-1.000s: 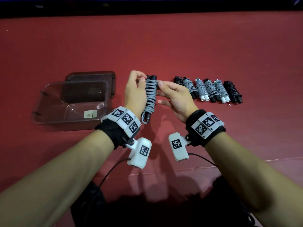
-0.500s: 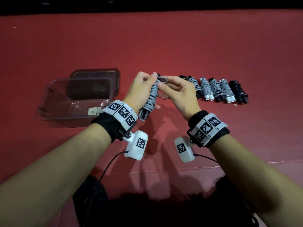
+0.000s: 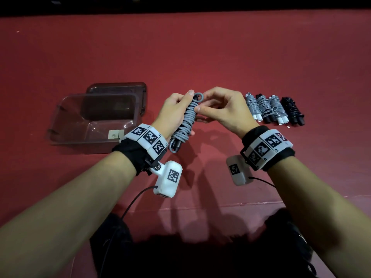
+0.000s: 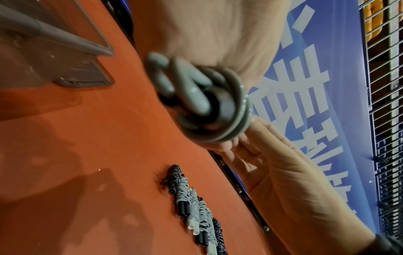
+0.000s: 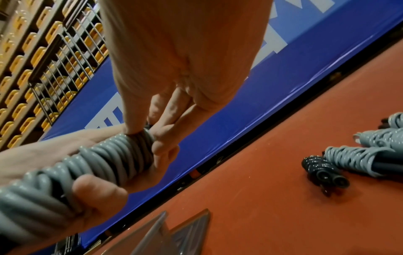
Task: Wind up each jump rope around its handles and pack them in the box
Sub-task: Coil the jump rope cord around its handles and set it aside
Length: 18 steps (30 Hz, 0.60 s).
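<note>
- Head view: the left hand (image 3: 174, 113) grips one wound grey jump rope (image 3: 185, 122) above the red table (image 3: 200, 57); the right hand (image 3: 222, 109) pinches the cord loop (image 3: 198, 96) at the rope's top. One clear box (image 3: 66, 125) stands left, its lid (image 3: 118, 89) behind. Four wound ropes (image 3: 275, 109) show in a row on the right: three grey, one black.
- Left wrist view: the rope's end (image 4: 207, 105), blurred, sits in the curled left hand.
- Right wrist view: right fingers (image 5: 163, 146) press the coils (image 5: 104, 163).
</note>
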### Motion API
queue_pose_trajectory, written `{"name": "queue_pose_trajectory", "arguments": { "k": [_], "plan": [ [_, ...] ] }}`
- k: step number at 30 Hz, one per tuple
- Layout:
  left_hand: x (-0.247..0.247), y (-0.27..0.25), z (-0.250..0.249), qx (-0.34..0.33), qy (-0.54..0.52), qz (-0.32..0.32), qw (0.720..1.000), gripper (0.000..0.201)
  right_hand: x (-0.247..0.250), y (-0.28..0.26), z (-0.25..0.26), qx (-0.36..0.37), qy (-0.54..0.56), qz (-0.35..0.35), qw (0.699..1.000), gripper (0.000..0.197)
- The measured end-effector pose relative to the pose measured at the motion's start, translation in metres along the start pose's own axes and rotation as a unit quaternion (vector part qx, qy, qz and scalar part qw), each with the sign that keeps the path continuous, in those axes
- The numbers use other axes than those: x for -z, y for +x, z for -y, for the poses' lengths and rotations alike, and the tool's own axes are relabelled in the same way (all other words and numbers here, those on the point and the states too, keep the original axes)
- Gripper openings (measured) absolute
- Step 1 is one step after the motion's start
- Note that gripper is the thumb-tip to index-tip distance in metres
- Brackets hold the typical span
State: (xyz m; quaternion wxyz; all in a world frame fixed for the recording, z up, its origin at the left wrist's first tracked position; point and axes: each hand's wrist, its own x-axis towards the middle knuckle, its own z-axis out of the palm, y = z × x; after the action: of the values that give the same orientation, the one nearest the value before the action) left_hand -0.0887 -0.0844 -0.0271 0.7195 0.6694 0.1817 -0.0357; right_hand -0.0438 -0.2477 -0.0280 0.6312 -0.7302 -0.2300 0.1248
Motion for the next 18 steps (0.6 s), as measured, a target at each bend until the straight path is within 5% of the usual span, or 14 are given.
{"name": "queue_pose_trajectory", "arguments": {
  "k": [7,13,18],
  "plan": [
    [-0.001,-0.003,-0.002,0.022,-0.059,0.012,0.998,0.033,0.005,0.005,0.007,0.009,-0.083,0.016,0.996,0.040],
    [-0.006,-0.003,-0.003,0.015,-0.065,-0.022,0.998,0.025,0.009,0.007,0.023,0.003,-0.179,0.071,0.981,0.021],
    [-0.006,0.001,-0.003,0.012,-0.026,-0.062,0.998,0.026,0.005,0.005,0.022,0.057,-0.258,0.035,0.964,0.035]
  ]
}}
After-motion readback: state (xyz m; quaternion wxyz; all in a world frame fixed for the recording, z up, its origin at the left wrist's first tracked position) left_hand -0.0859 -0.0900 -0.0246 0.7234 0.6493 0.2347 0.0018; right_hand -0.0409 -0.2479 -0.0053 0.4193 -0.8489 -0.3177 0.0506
